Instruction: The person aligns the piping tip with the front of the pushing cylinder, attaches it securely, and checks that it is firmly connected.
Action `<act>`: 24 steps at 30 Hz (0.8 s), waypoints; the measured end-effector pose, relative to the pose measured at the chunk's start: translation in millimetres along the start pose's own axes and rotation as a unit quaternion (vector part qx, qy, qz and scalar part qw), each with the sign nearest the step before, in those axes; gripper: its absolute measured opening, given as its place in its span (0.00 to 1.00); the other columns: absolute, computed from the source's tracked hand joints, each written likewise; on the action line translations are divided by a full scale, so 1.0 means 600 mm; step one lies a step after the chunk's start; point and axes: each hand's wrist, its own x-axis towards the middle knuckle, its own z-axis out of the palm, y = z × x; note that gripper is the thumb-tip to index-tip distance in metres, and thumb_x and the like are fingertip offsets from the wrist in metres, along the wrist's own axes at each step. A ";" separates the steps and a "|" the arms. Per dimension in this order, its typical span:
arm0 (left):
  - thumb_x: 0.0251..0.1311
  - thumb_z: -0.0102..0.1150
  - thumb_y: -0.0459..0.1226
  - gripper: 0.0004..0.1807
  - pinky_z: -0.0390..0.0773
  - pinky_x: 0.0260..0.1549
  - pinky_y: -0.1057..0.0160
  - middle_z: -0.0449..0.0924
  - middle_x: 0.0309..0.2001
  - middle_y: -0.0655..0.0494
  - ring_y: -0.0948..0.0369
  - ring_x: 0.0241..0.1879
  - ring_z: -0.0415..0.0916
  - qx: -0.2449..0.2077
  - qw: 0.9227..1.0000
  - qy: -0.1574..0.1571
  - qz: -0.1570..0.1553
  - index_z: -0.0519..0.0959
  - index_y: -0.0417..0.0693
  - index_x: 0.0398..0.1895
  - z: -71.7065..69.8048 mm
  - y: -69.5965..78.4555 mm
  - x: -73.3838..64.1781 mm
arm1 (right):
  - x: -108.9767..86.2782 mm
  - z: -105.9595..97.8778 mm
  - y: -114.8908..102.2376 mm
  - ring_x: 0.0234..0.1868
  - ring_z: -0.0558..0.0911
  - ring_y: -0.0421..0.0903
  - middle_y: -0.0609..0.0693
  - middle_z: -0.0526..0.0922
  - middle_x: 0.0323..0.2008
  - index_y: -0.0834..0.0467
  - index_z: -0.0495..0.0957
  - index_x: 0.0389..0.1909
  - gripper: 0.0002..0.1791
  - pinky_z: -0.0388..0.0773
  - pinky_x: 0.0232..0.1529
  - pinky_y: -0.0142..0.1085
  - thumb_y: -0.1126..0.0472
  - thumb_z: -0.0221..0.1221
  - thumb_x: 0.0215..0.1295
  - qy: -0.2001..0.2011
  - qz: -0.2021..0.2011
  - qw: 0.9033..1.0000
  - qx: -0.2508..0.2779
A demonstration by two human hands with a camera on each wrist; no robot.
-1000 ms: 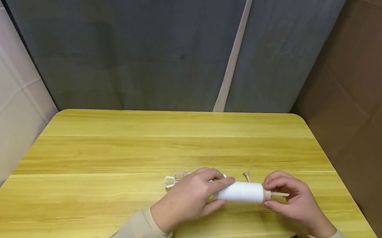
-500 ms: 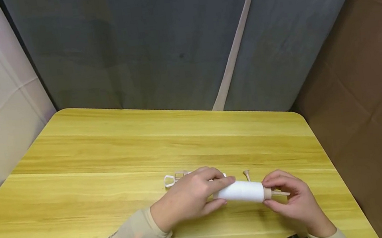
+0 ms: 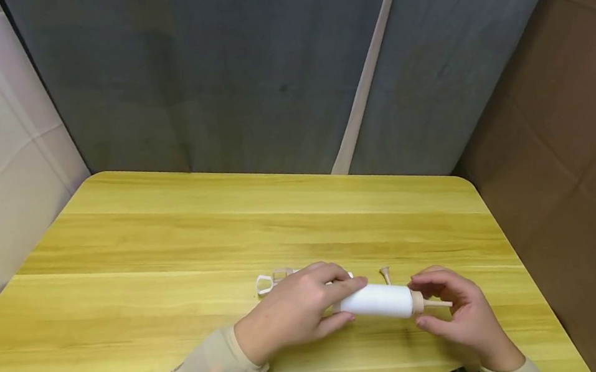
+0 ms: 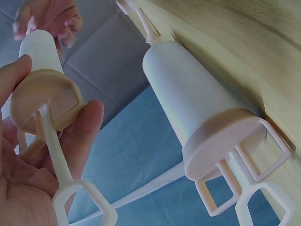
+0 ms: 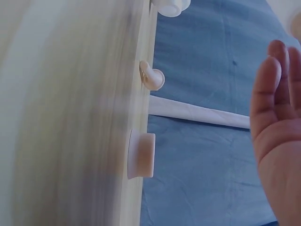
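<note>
Left hand [image 3: 302,310] grips plunger syringe [image 3: 378,301]; right hand [image 3: 466,313] hangs loosely open around its nozzle [image 3: 439,303]. Syringe could drop if left grip slackens.

Yellow wood-grain table [image 3: 168,228] before grey curtain [image 3: 231,63]

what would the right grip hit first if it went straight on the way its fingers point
Probably the tube, held by the left grip. In the head view its nozzle shows between fingers and thumb of the right grip; how near in depth is hard to tell.
</note>
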 end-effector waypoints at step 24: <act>0.62 0.79 0.45 0.29 0.84 0.50 0.62 0.86 0.51 0.53 0.58 0.49 0.83 0.017 1.000 0.008 -0.010 0.85 0.48 0.65 -0.002 0.005 -0.004 | 0.008 0.004 -0.017 0.44 0.89 0.41 0.52 0.89 0.46 0.67 0.85 0.49 0.25 0.87 0.41 0.36 0.87 0.70 0.51 0.006 0.078 0.996 -0.042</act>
